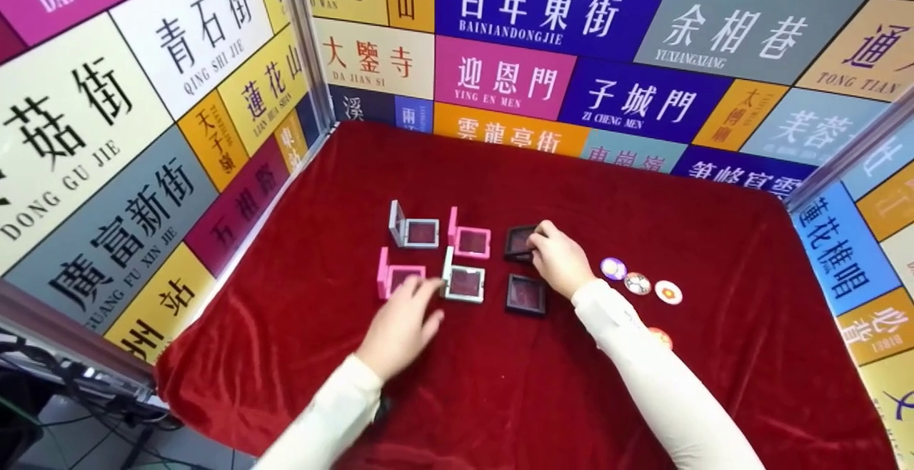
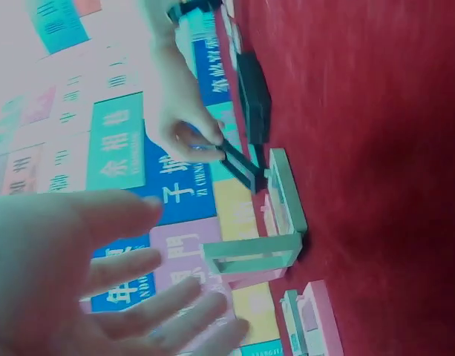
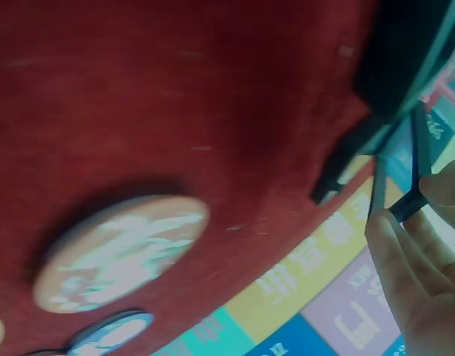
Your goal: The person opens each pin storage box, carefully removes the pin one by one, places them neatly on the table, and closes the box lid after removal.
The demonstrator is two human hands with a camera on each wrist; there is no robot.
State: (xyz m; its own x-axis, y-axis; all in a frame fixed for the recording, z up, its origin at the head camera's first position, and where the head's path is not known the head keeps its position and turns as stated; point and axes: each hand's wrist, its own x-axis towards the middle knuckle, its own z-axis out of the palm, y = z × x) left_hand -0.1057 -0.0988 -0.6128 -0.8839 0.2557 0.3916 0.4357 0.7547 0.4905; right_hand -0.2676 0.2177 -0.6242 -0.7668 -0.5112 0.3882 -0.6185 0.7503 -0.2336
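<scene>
My right hand [image 1: 560, 257] pinches the edge of the rear black square case [image 1: 519, 241]; in the left wrist view its tilted black frame [image 2: 240, 166] shows between thumb and fingers. Whether this frame is the case's lid or the whole case, I cannot tell. A second black case [image 1: 526, 294] lies just in front of it. My left hand [image 1: 403, 327] has loosely extended fingers. They hover by a pink case [image 1: 405, 274] with its lid up, partly hiding it, and by a mint green case [image 1: 464, 284], also with lid raised. Touch there is unclear.
Behind these stand a grey-blue case [image 1: 423, 233] and another pink case [image 1: 471, 242], lids up. Right of the right hand lie round badges, one purple [image 1: 613, 268], one patterned [image 1: 637, 283], one white [image 1: 669, 292]. An orange-red badge [image 1: 661, 338] is partly behind the right sleeve. Printed panels surround the red cloth [image 1: 500, 398].
</scene>
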